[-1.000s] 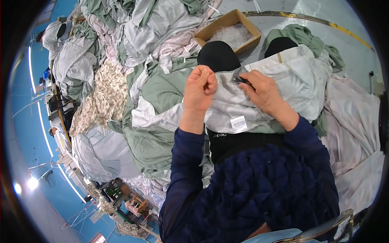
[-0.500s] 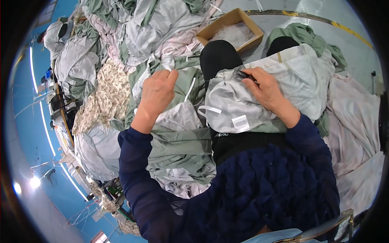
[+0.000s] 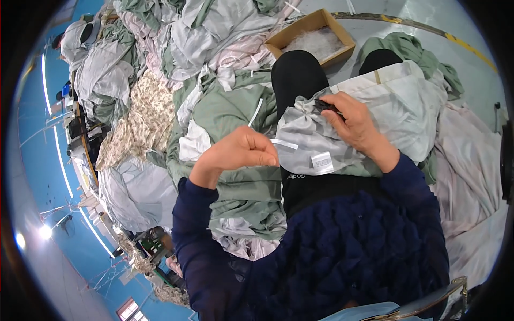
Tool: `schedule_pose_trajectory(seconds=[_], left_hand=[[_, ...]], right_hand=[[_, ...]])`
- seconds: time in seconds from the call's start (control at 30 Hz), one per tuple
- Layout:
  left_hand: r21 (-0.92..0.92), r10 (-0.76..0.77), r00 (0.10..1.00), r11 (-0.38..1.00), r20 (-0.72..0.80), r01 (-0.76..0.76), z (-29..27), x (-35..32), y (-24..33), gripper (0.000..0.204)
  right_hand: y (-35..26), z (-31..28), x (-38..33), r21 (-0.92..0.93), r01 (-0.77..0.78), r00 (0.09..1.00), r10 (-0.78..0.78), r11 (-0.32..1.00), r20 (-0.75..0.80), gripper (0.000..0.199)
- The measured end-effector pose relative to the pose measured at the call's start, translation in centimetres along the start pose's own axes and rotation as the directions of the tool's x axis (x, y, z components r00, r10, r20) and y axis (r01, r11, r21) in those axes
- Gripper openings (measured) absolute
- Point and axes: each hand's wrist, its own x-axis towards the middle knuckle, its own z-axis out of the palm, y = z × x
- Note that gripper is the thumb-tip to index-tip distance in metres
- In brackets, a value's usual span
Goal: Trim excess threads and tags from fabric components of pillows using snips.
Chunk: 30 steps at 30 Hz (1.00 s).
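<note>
Pale grey cloth [image 3: 342,134], gathered into a puckered bunch, lies across the person's lap with its long axis running from the left grip toward the right and slightly upward in the view, its bunched end pointing at the black-clad knee [image 3: 296,75] just above. The right hand [image 3: 350,120] presses down on the cloth's upper edge, its grip clenched on a small dark object [image 3: 324,105] too hidden to name. The left hand [image 3: 243,152] is a clenched fist just left of the cloth, pinching the end of one white tape [image 3: 284,144] that runs from the fist to the cloth. One white sewn label [image 3: 323,162] sits on the cloth below and between the two grips. A second black knee [image 3: 377,59] shows above the right grip. Left of the left grip spreads a heap of green fabric [image 3: 225,115], then one flowered cream piece [image 3: 142,125], with more grey and pinkish sheets piled beyond. One open cardboard box [image 3: 316,37] holding white fluff stands above both grips on the grey floor [image 3: 428,21], which carries one yellow-and-black line [image 3: 460,43]. Pale pink fabric [image 3: 471,176] lies right of the right grip. Blue walls curve at the far left.
</note>
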Motion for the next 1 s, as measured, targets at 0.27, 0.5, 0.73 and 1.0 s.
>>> schedule_pose_trajectory(seconds=[0.27, 0.5, 0.73, 1.0], left_hand=[[-0.479, 0.447, 0.714, 0.535, -0.539, -0.696, 3.5, 7.8, -1.0, 0.011], [-0.692, 0.169, 0.728, 0.228, -0.665, -0.685, 4.3, 8.9, -2.9, 0.014], [0.122, 0.275, 0.4, 0.922, -0.874, -0.366, 2.9, 9.4, -5.8, 0.014], [0.503, 0.464, 0.263, 0.859, -0.846, 0.102, -4.0, 3.5, -7.4, 0.01]], right_hand=[[-0.9, 0.1, -0.3, 0.075, -0.027, 0.998, 0.032, 0.997, -0.061, 0.026], [-0.9, 0.7, -0.4, 0.048, 0.031, 0.999, -0.032, 0.998, 0.012, 0.026], [0.7, 2.6, -0.6, 0.041, 0.038, 0.988, -0.044, 0.998, 0.147, 0.024], [1.7, 2.5, -1.0, 0.063, -0.011, 0.998, 0.007, 0.998, 0.061, 0.022]])
